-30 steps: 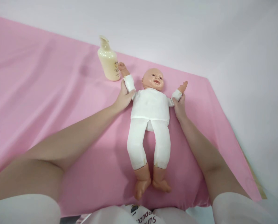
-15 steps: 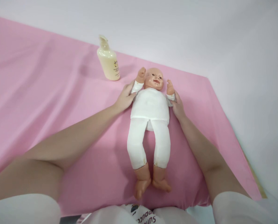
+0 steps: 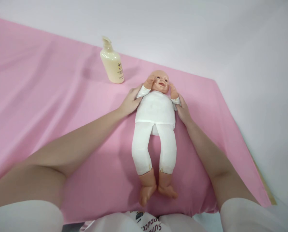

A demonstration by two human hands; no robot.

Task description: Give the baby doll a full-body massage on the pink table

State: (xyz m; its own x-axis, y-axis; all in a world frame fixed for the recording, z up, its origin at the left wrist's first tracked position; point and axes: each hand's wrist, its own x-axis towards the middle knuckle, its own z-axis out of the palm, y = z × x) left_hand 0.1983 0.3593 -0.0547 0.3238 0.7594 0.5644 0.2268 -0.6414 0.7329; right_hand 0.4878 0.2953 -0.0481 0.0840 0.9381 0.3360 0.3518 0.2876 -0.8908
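A baby doll (image 3: 155, 109) in a white top and white trousers lies on its back on the pink cloth (image 3: 93, 180), head away from me and bare feet near me. My left hand (image 3: 131, 100) is closed round the doll's arm on the left side, thumb near the shoulder. On the other side, my right hand (image 3: 183, 109) grips the doll's other arm below the wrist. Both doll hands are raised beside its face, touching or almost touching the cheeks. My fingers are partly hidden behind the doll's sleeves.
A cream-coloured pump bottle (image 3: 112, 64) with dark print stands upright on the cloth, left of the doll's head. Beyond the cloth's far and right edges is a white surface (image 3: 182, 32). Folds run through the cloth at the left.
Both doll arms have swung inward, so its hands are now closer to its face. My hands keep hold and have shifted only slightly. The bottle has stayed in place.
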